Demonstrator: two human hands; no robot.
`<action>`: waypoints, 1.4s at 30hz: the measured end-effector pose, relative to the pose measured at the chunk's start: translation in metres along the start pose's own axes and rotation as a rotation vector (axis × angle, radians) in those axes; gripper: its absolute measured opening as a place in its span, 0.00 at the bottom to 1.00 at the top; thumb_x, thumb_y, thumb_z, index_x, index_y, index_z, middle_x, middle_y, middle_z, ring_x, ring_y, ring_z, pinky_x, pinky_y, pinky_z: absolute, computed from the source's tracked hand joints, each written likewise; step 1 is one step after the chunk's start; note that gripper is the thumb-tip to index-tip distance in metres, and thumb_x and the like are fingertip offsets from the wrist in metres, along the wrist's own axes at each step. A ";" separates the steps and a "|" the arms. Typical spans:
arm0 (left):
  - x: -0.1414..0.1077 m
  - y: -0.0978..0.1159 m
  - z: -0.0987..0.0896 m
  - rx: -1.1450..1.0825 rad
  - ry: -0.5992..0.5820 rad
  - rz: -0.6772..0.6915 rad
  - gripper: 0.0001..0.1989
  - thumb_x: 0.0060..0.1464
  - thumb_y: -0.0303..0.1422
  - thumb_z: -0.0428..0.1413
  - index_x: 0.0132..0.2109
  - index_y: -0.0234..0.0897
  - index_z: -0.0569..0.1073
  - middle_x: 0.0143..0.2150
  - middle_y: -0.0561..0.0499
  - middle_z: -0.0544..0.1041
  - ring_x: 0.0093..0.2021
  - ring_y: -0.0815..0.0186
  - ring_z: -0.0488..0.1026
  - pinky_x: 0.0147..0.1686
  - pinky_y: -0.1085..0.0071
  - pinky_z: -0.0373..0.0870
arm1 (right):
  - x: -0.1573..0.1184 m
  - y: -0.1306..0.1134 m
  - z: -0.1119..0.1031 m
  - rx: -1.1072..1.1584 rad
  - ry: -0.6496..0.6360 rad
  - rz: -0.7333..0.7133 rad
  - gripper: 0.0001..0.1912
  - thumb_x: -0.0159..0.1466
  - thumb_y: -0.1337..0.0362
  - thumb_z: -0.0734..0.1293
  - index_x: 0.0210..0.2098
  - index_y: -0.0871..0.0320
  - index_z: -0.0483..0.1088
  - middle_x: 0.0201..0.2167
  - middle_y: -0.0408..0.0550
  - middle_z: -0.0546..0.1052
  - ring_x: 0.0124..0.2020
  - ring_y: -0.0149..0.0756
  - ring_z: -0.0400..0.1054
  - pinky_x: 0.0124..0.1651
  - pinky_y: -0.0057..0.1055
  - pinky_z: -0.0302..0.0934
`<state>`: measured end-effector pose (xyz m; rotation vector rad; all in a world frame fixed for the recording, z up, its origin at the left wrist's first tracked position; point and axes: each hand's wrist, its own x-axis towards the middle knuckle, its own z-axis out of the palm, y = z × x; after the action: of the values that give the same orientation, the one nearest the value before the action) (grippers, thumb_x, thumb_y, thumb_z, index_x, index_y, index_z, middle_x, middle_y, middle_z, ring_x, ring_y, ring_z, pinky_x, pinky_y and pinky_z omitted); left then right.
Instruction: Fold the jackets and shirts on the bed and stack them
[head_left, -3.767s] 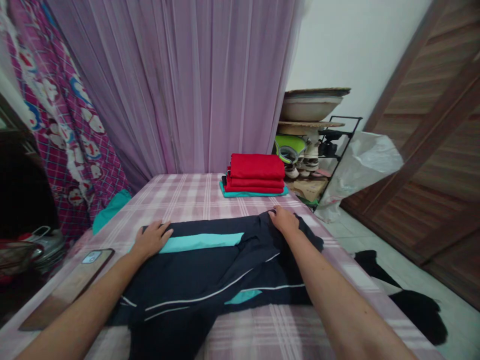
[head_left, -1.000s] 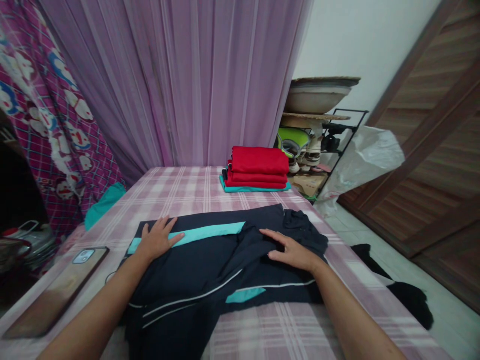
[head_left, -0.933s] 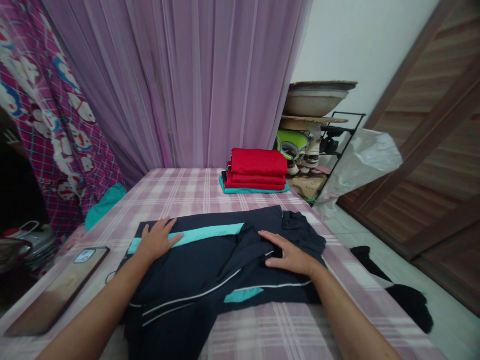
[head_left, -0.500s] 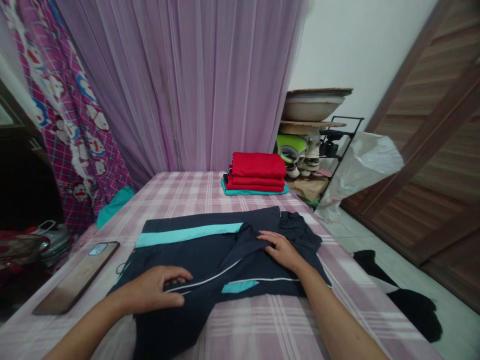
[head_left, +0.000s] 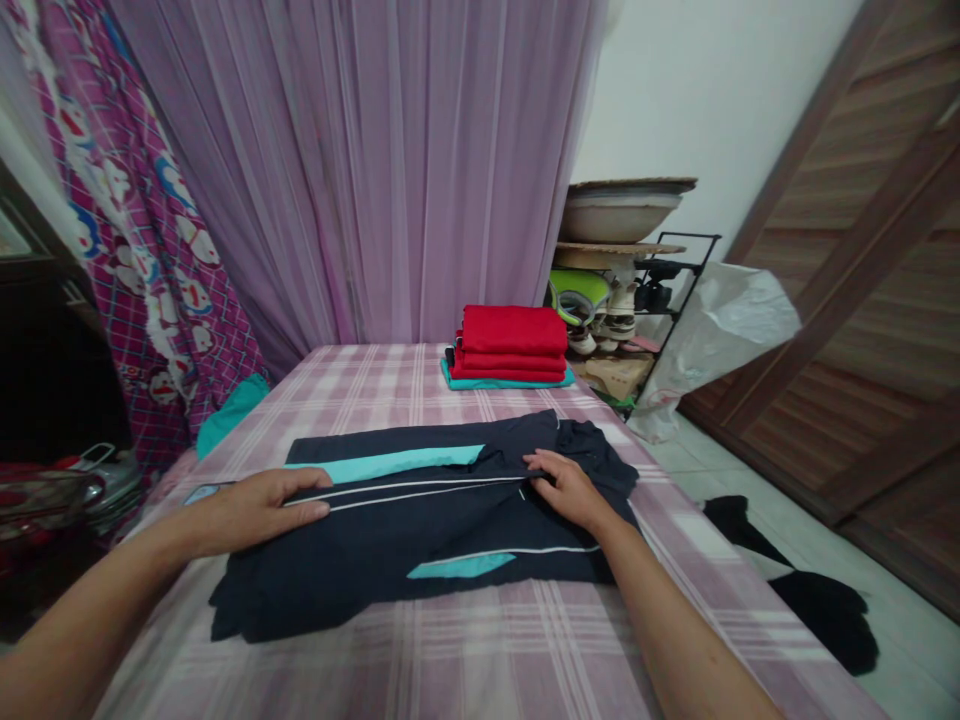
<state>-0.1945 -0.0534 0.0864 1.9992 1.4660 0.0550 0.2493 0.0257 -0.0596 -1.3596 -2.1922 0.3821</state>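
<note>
A dark navy garment (head_left: 405, 530) with turquoise panels and white piping lies across the checked bedding. My left hand (head_left: 277, 505) grips its piped edge at the left, thumb below and fingers above. At the right, my right hand (head_left: 562, 485) is closed on the same piped edge near the bunched waist part. Between the hands the edge runs nearly straight. Beyond the garment sits a stack of folded red cloths (head_left: 514, 335) on a turquoise one (head_left: 517, 383).
A phone (head_left: 202, 492) is mostly hidden behind my left hand. Purple curtains (head_left: 390, 170) hang at the back. To the right stand a rack (head_left: 682, 290) with shoes and basins, and a white plastic bag (head_left: 720, 330). Dark cloth (head_left: 817, 610) lies on the floor.
My left hand has moved left and away from me, drawing the piped edge with it. The garment's near flap has swung left, and my right hand has closed on the edge.
</note>
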 end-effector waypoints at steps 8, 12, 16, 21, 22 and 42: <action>0.044 0.014 -0.059 0.478 0.082 -0.139 0.24 0.55 0.52 0.49 0.46 0.42 0.77 0.44 0.48 0.81 0.46 0.54 0.76 0.45 0.64 0.70 | 0.037 0.005 -0.027 0.064 -0.057 0.054 0.14 0.62 0.56 0.61 0.39 0.56 0.74 0.33 0.46 0.79 0.36 0.38 0.72 0.43 0.34 0.65; 0.091 -0.020 -0.043 0.785 0.231 -0.238 0.21 0.58 0.42 0.47 0.52 0.40 0.76 0.51 0.42 0.80 0.52 0.50 0.75 0.50 0.59 0.68 | 0.057 0.010 -0.018 0.022 -0.066 0.178 0.15 0.64 0.52 0.61 0.35 0.55 0.73 0.28 0.43 0.77 0.32 0.36 0.71 0.36 0.29 0.59; 0.119 -0.059 -0.001 0.669 0.314 -0.228 0.20 0.60 0.40 0.46 0.51 0.37 0.76 0.53 0.41 0.78 0.54 0.52 0.74 0.52 0.59 0.68 | 0.060 0.007 -0.006 -0.185 -0.033 0.275 0.19 0.68 0.52 0.58 0.32 0.53 0.75 0.29 0.46 0.79 0.35 0.38 0.73 0.39 0.30 0.58; 0.108 -0.047 0.043 0.515 0.689 -0.016 0.20 0.61 0.43 0.48 0.49 0.36 0.76 0.53 0.41 0.77 0.54 0.54 0.72 0.56 0.58 0.66 | 0.056 0.003 -0.008 -0.166 -0.077 0.196 0.17 0.64 0.49 0.62 0.39 0.52 0.77 0.35 0.45 0.81 0.39 0.39 0.74 0.43 0.31 0.59; 0.103 -0.033 0.053 0.477 0.721 0.073 0.19 0.62 0.44 0.48 0.48 0.38 0.75 0.50 0.43 0.79 0.51 0.56 0.74 0.54 0.59 0.67 | 0.056 0.002 -0.009 -0.139 -0.077 0.195 0.16 0.64 0.49 0.63 0.39 0.52 0.77 0.35 0.44 0.81 0.38 0.38 0.73 0.42 0.30 0.59; 0.113 0.068 0.129 0.293 0.602 0.603 0.07 0.62 0.28 0.52 0.44 0.39 0.74 0.44 0.49 0.78 0.45 0.64 0.73 0.47 0.65 0.68 | 0.094 -0.013 -0.025 -0.230 0.058 0.281 0.15 0.66 0.52 0.62 0.36 0.53 0.77 0.33 0.46 0.81 0.37 0.40 0.72 0.40 0.32 0.58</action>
<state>-0.0436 -0.0278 -0.0176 2.7659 1.1781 0.7973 0.2204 0.1023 -0.0063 -1.7894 -2.0498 0.1915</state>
